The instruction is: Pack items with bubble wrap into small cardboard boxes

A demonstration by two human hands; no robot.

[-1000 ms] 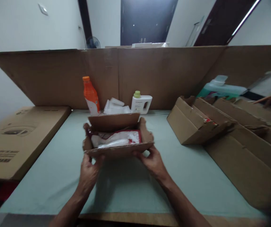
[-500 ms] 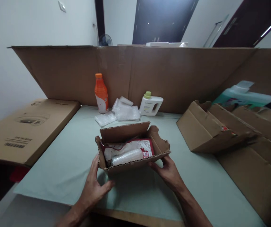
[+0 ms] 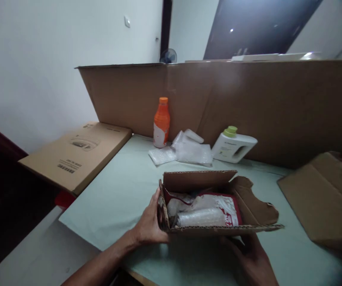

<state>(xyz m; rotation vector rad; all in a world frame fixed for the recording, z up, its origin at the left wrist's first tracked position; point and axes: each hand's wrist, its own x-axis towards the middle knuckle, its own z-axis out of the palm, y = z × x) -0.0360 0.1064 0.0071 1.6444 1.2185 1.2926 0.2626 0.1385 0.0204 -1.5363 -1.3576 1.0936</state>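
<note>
A small open cardboard box is in front of me, its top flaps raised. Inside lie a red-and-white printed bag and a clear bubble-wrapped item. My left hand is closed around the box's left end, thumb along the front. Below the front right edge, my right hand supports the box, with its fingers partly hidden underneath.
Behind the box are an orange bottle, folded bubble wrap and a white jug with a green cap. A flat carton lies left, another cardboard box right. A cardboard panel rises behind.
The view has swung left, so everything appears farther right. My left hand has closed onto the box's left end, and my right hand has moved lower beneath its front edge.
</note>
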